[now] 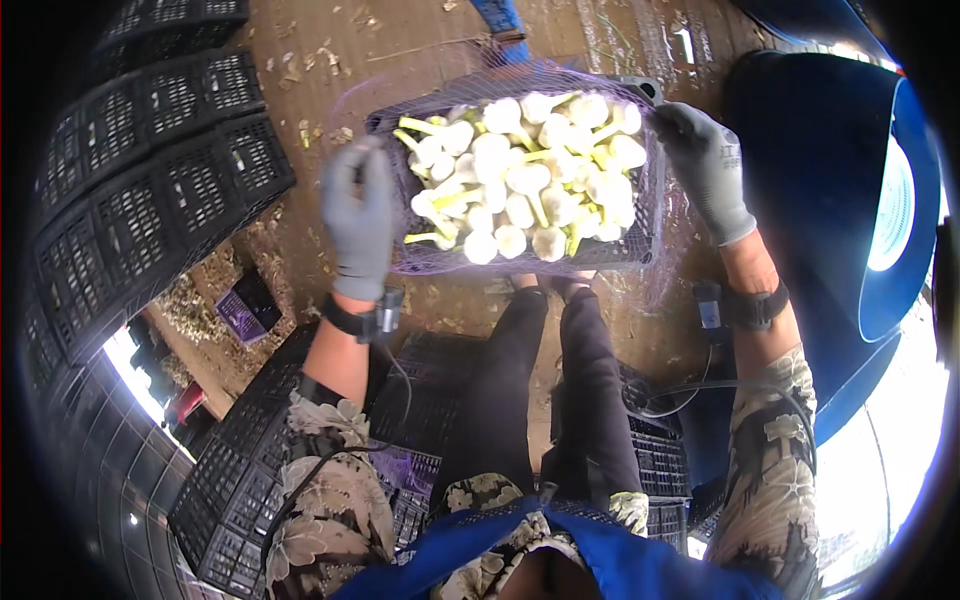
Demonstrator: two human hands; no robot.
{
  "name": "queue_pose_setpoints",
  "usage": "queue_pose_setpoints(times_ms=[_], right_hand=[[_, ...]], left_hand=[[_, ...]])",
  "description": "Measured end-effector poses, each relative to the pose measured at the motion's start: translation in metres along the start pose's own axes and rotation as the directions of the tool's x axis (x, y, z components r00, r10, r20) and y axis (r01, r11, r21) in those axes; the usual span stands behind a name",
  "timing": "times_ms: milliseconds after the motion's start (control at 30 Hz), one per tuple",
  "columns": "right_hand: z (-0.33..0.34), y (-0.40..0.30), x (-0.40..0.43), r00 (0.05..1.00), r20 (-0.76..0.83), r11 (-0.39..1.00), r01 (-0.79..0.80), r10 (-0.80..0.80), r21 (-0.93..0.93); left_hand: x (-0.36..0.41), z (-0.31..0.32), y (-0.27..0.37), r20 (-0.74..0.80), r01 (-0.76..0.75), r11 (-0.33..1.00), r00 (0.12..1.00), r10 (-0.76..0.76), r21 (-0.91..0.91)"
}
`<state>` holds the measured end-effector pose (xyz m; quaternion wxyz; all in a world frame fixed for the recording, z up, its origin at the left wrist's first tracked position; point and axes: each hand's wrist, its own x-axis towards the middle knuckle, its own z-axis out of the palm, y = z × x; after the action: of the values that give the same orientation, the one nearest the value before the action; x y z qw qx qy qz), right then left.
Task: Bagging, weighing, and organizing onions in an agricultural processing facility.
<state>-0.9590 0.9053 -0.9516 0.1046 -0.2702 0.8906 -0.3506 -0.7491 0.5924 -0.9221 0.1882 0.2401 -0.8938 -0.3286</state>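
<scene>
A black plastic crate (646, 247) lies before me, with many white garlic bulbs (528, 178) on green stems heaped inside. Purple mesh netting (525, 73) is draped around the crate's rim and sides. My left hand (358, 214), in a grey glove, is at the crate's left side by the netting; its fingers are curled and blurred, and whether they pinch the mesh cannot be told. My right hand (697, 165), also gloved in grey, is at the upper right corner, fingers bent in at the netted rim; its fingertips are partly hidden.
Stacked black crates (172, 165) rise on the left, and more crates (247, 465) stand around my legs. A small purple-and-black crate (244, 311) sits among garlic scraps at lower left. Large blue containers (810, 180) stand at right. The brown floor (315, 82) bears scattered peelings.
</scene>
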Motion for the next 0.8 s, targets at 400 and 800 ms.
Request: queue_pose_setpoints(times_ms=[400,800], right_hand=[[-0.01,0.004,-0.019,0.982,0.008,0.968,-0.186,0.187,0.167],[-0.005,0.003,-0.041,0.961,0.113,0.962,-0.262,0.252,0.08]], left_hand=[[-0.042,0.12,-0.043,0.481,-0.104,0.99,0.875,0.047,0.091],[-0.027,0.135,-0.033,0.541,0.127,0.984,0.822,-0.177,0.128]])
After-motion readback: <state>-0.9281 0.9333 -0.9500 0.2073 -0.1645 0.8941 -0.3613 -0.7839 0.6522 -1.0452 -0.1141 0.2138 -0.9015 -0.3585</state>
